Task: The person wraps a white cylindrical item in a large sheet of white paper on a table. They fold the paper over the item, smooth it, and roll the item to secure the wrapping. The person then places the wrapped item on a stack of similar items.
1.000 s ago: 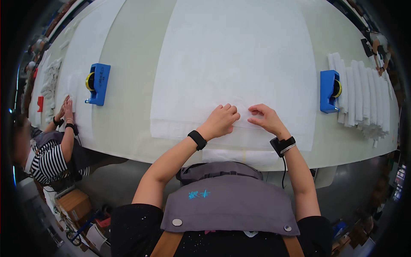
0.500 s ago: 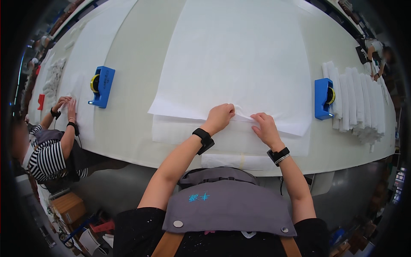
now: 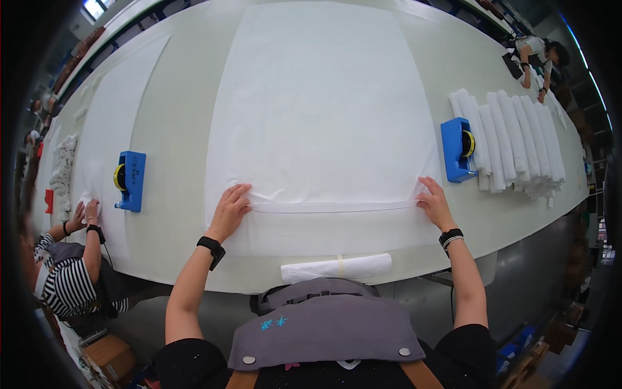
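Observation:
A large white sheet (image 3: 324,110) lies on the table before me, its near edge turned into a narrow straight fold. My left hand (image 3: 231,211) is closed at the left end of that fold, fingers bent on the material, with small creases beside them. At the fold's right end, my right hand (image 3: 435,204) has its thumb and fingers closed on the sheet. Another white layer (image 3: 330,233) shows nearer to me, below the fold. Between it and my body lies a white roll (image 3: 369,266) with a yellowish band around it.
Blue tape dispensers stand on both sides, one left (image 3: 134,181) and one right (image 3: 457,152). Several white rolls (image 3: 518,139) are piled beyond the right one. A co-worker in stripes (image 3: 68,272) handles white material at the left; another person (image 3: 538,58) works at the far right.
My hands have moved apart from the middle of the near edge to the two ends of the fold. The edge, loose and wavy before, now runs straight. My view has shifted.

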Available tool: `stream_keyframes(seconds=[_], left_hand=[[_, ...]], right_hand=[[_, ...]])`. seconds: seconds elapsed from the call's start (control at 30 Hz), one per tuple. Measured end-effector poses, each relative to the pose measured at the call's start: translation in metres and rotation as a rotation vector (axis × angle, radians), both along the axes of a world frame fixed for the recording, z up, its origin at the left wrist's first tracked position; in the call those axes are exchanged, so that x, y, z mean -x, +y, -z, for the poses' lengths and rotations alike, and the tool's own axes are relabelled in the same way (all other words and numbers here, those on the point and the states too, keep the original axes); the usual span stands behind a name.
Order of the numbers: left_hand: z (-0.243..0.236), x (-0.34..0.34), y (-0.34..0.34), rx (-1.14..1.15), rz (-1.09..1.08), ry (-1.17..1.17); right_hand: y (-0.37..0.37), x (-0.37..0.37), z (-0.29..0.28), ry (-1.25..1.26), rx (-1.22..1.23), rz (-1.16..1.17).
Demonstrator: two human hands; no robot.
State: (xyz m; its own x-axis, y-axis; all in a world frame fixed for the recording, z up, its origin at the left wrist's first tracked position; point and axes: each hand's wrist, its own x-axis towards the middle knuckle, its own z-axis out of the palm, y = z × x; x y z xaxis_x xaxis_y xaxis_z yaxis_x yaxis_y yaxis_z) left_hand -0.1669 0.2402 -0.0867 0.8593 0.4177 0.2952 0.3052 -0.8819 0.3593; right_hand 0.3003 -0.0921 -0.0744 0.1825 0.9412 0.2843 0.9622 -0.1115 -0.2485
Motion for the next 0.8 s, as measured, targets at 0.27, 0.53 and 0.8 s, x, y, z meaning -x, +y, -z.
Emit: stream_keyframes(seconds=[0.27, 0.53, 0.8], left_hand=[[0.019, -0.042, 0.055, 0.112, -0.175, 0.133], [0.024, -0.022, 0.089, -0.123, 0.015, 0.247], [0.027, -0.082, 0.147, -0.088, -0.216, 0.179]], right_hand=[[0.061, -0.036, 0.018, 0.279, 0.165, 0.298], [0.04, -0.041, 0.009, -0.079, 0.144, 0.043], [0.142, -0.102, 0.026, 0.193, 0.083, 0.245]])
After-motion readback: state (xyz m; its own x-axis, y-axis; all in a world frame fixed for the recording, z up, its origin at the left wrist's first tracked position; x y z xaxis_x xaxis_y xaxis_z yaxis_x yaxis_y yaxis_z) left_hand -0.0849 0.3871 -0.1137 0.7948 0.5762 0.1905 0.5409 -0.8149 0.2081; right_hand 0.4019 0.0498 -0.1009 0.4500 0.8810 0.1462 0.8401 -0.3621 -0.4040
